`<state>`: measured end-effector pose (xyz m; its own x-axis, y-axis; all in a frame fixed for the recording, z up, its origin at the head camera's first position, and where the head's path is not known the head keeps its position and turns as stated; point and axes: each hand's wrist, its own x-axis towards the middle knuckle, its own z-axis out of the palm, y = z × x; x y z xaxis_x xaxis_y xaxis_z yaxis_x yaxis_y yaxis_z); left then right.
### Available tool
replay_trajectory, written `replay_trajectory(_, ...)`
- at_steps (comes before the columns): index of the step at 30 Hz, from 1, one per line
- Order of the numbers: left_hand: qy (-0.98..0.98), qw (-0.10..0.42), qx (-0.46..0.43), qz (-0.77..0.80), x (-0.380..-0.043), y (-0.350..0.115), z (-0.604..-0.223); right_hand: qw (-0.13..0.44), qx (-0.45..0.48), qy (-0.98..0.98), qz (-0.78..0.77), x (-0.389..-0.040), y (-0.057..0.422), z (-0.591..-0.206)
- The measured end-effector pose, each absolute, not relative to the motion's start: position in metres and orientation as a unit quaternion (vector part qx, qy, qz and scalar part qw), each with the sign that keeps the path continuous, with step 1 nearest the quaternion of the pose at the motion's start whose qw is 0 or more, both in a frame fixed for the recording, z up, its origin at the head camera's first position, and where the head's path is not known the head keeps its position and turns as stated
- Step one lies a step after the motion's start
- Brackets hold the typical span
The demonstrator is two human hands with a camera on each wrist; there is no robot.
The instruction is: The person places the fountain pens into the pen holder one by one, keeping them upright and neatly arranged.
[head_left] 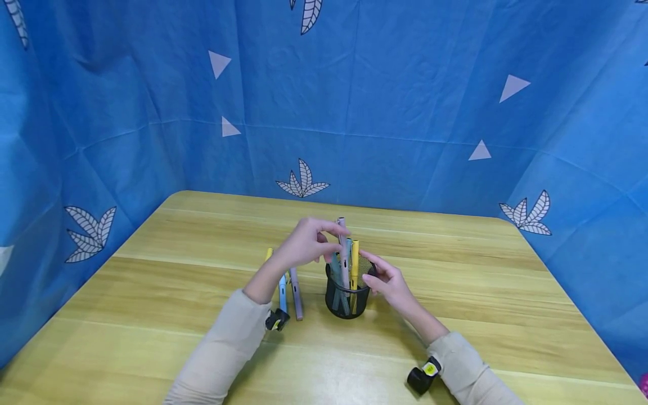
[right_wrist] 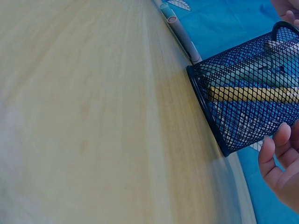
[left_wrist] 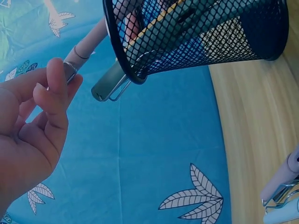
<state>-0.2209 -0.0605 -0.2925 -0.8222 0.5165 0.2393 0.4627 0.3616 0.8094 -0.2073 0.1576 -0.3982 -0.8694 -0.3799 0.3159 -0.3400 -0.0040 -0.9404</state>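
A black mesh pen holder [head_left: 346, 309] stands upright on the table. My left hand [head_left: 306, 244] pinches the upper end of a pale purple pen [head_left: 344, 256], whose lower end is down inside the holder. The left wrist view shows the same pen [left_wrist: 91, 39] between thumb and fingers. A yellow pen [head_left: 355, 261] and a grey-green pen [left_wrist: 110, 81] lean within the mesh. My right hand [head_left: 390, 284] holds the holder's right side, its fingertips [right_wrist: 282, 128] against the mesh in the right wrist view.
Left of the holder lie a light blue pen [head_left: 282, 295] and a purple pen [head_left: 296, 298]; a yellow pen [head_left: 269, 253] shows partly behind my left forearm. The wooden table [head_left: 481, 270] meets a blue patterned cloth [head_left: 385, 112] at the back and sides.
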Motion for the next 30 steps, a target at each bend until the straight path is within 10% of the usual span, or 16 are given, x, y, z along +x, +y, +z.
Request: replay_trajectory(30, 0.84, 0.125, 0.331, 0.411, -0.218, -0.063, -0.305, 0.016, -0.238, 0.723, -0.649, -0.206, 0.156, -0.397)
